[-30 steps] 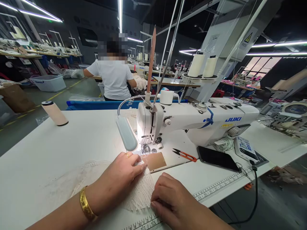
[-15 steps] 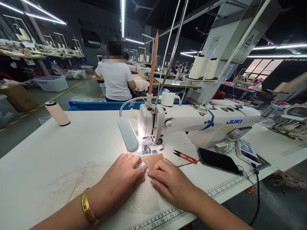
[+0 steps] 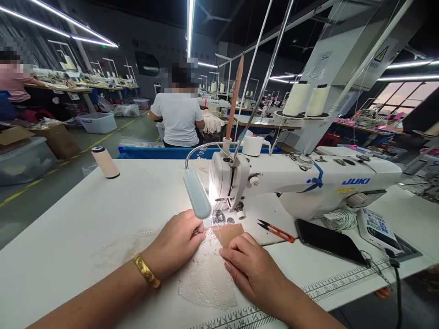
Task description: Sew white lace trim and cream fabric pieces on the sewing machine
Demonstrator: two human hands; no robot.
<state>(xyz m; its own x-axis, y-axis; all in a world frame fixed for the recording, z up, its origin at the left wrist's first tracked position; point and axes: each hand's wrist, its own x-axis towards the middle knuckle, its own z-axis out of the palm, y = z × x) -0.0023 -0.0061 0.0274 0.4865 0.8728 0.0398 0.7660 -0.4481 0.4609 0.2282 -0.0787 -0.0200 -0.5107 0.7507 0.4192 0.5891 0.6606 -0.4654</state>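
Your left hand point(image 3: 180, 240), nearer presser foot point(image 3: 218, 216), pinches lace point(image 3: 207, 278) stretching from foot toward you; right hand point(image 3: 252, 262) half-curled, grip unclear.

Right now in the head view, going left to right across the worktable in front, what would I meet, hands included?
Peach thread cone → left hand → right hand → orange-handled snips → black phone → white boxy device.
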